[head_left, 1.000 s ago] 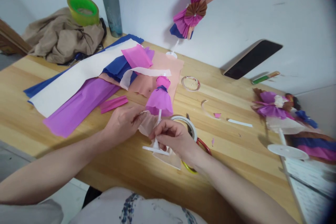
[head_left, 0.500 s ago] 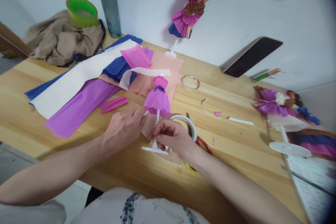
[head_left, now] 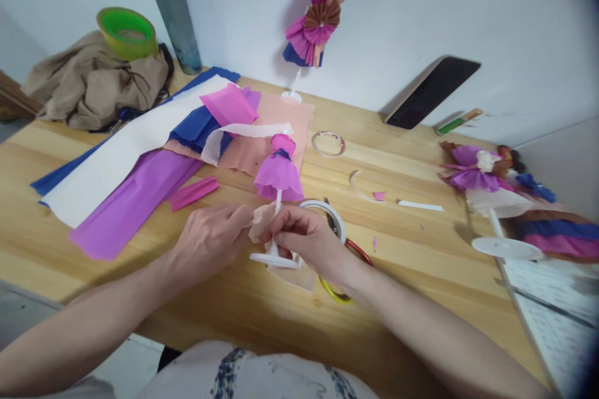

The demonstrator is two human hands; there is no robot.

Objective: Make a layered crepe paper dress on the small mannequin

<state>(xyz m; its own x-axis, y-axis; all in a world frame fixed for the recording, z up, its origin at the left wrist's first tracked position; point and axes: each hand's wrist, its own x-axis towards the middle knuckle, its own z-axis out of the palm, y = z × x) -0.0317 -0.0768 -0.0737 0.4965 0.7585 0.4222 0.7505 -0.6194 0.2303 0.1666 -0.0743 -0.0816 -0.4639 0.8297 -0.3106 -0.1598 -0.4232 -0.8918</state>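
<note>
A small paper dress [head_left: 279,171], purple skirt with a pink top, stands on a thin white stand [head_left: 274,255] on the wooden table [head_left: 421,262]. My right hand [head_left: 306,238] pinches the stand's rod just under the skirt. My left hand [head_left: 210,240] is closed on a piece of pale pink crepe paper [head_left: 260,222] held against the rod. More of that pale paper lies under the stand's round base.
Sheets of white, blue, purple and pink crepe paper [head_left: 135,168] lie at left. A tape roll [head_left: 327,212] and scissors [head_left: 350,262] sit behind my right hand. A finished paper figure [head_left: 313,19] stands by the wall, a phone [head_left: 430,90] leans there, other dressed stands [head_left: 486,199] at right.
My left hand has slid down with the pale paper from the skirt's hem toward the rod. The view has shifted slightly left; the dress stand stays gripped.
</note>
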